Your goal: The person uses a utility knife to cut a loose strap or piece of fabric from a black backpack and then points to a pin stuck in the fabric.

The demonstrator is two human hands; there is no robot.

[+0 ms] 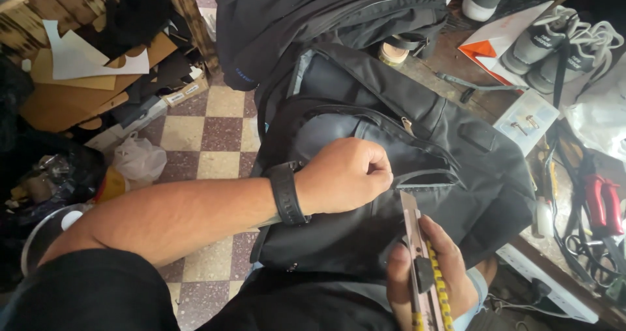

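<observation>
1. Black woven nylon, matte and slightly stiff: a backpack lying across the lap and the edge of the wooden tabletop, front panel up, with a zip line curving over the top and a small slit pocket near the middle. Soft, slumping shape, folds showing grey lining at the upper left.
2. Draped above it, a second dark fabric bag or jacket, smoother, with a faint sheen.
3. Underneath on the left, a checkered tile floor, cream and maroon, worn and speckled.
4. Clenched into a fist, the left hand, pinching the fabric at the left end of the slit pocket and holding it taut; black wrist strap just behind.
5. Wrapped around a utility knife, the right hand, grip closed on the yellow-and-black handle, thumb on the black slider. Narrow grey metal blade extended, tip resting at or just beside the lower edge of the pocket opening; actual contact hard to tell.
6. Judged step: blade being set to the pocket seam, cut apparently only at its start. Next move likely calling for steady tension from the fist and a shallow, controlled draw along the stitching, clear of the fingers.
7. Off to the right, grey laced sneakers, red-handled pliers, tangled black straps.
</observation>
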